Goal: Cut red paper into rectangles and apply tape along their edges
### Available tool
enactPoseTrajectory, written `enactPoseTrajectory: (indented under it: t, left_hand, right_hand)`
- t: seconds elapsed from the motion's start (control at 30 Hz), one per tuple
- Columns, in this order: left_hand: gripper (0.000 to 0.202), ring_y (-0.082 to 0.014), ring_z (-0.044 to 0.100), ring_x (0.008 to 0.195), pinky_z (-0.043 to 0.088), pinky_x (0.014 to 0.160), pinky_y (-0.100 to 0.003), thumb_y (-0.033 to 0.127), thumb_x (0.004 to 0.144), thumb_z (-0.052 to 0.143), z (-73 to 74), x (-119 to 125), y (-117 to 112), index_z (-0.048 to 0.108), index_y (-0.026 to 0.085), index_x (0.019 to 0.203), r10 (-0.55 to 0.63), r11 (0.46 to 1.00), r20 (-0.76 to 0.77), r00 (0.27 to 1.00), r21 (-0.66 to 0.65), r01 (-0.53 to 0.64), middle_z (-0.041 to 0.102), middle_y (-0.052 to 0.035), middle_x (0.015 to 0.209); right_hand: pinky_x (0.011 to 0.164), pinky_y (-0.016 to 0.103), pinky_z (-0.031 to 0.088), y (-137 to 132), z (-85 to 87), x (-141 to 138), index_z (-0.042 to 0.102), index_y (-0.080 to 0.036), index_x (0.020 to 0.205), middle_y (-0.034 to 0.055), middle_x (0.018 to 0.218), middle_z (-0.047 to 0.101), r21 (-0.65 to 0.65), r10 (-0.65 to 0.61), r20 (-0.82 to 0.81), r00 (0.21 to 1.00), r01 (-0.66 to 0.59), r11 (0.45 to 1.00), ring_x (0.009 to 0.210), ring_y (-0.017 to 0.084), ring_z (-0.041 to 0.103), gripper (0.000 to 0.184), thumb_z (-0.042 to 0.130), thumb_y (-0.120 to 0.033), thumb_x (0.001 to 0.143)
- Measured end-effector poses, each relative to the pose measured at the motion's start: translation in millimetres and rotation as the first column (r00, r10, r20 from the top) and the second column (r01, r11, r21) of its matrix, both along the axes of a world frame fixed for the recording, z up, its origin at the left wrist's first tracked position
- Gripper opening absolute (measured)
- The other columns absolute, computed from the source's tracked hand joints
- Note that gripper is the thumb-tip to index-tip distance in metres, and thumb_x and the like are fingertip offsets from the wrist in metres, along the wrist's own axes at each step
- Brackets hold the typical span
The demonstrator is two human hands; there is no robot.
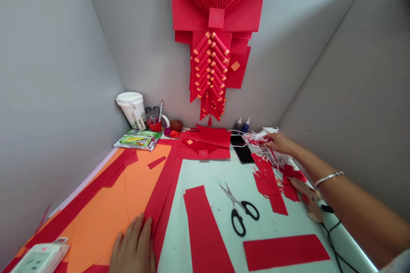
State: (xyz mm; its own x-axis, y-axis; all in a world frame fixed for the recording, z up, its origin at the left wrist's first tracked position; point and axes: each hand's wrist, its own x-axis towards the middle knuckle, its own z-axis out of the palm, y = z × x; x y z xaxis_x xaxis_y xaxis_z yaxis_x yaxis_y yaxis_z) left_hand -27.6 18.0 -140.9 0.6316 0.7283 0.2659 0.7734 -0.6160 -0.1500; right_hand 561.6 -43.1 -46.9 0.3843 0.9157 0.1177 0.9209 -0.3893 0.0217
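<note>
My left hand (133,245) lies flat with fingers stretched out at the front, on orange paper (105,204) and the edge of a long red paper sheet (166,187). My right hand (279,143) reaches to the back right, over a tangled pile of white and red paper strips (259,140). Its fingers are drawn together at the pile, and what they hold is too small to make out. Between the hands, scissors with black handles (238,211) rest with their blades slightly apart. Beside them lie a red paper strip (206,230) and a red paper rectangle (285,251).
A phone (242,149), small bottles (245,125) and cut red scraps (267,179) are near the pile. A white bucket (131,108) and a green packet (137,139) stand back left. Red paper firecrackers (211,66) hang on the wall. A black cable (331,239) runs along the right edge.
</note>
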Motion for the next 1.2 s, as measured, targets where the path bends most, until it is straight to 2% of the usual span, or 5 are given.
enactPoseTrajectory:
  t: [0.17,0.33,0.47,0.63,1.2]
  left_hand:
    - [0.046,-0.0340,0.054,0.120,0.039,0.102,-0.052,0.018,0.083,0.037,10.9,8,-5,0.063,0.005,0.119,-0.002,0.998,0.021,1.000,0.059,0.001,0.060,-0.0214,0.129]
    - [0.046,-0.0332,0.057,0.116,0.039,0.101,-0.051,0.016,0.082,0.035,16.0,14,-7,0.066,0.007,0.115,0.042,0.999,0.077,0.996,0.029,-0.044,0.063,-0.0200,0.125]
    - [0.046,-0.0363,0.056,0.115,0.038,0.100,-0.054,0.016,0.082,0.034,14.7,15,-10,0.066,0.003,0.113,0.018,0.998,0.133,0.991,0.057,-0.025,0.062,-0.0242,0.124]
    - [0.045,-0.0349,0.057,0.114,0.038,0.100,-0.052,0.015,0.083,0.034,13.5,14,-10,0.066,0.004,0.113,0.005,0.996,0.117,0.993,0.084,-0.015,0.062,-0.0225,0.123]
    - [0.043,-0.0341,0.062,0.106,0.043,0.092,-0.050,0.009,0.082,0.034,17.0,14,-9,0.067,0.001,0.108,-0.076,0.968,0.075,0.994,0.245,0.055,0.066,-0.0231,0.116]
  right_hand:
    - [0.091,0.046,0.049,6,3.1,-22,0.057,-0.018,0.122,0.0089,0.126,0.058,-0.051,0.172,0.068,0.983,-0.169,0.984,0.109,0.024,0.059,0.032,0.059,-0.033,0.093]
    - [0.092,0.047,0.049,23,-7.1,-41,0.057,-0.019,0.122,0.0090,0.128,0.057,-0.115,0.300,0.103,0.948,-0.288,0.951,0.110,0.024,0.058,0.032,0.058,-0.032,0.093]
    - [0.091,0.046,0.050,34,-16.7,-40,0.057,-0.018,0.123,0.0090,0.126,0.057,-0.167,0.309,0.127,0.943,-0.287,0.943,0.108,0.024,0.059,0.033,0.059,-0.032,0.093]
    - [0.090,0.045,0.050,30,-16.4,-30,0.059,-0.018,0.119,0.0087,0.124,0.059,-0.221,0.308,0.155,0.939,-0.271,0.937,0.106,0.023,0.060,0.029,0.058,-0.032,0.093]
    - [0.092,0.048,0.049,41,-19.4,-37,0.055,-0.019,0.125,0.0097,0.130,0.055,-0.187,0.255,0.254,0.933,-0.211,0.959,0.111,0.025,0.057,0.035,0.059,-0.032,0.093]
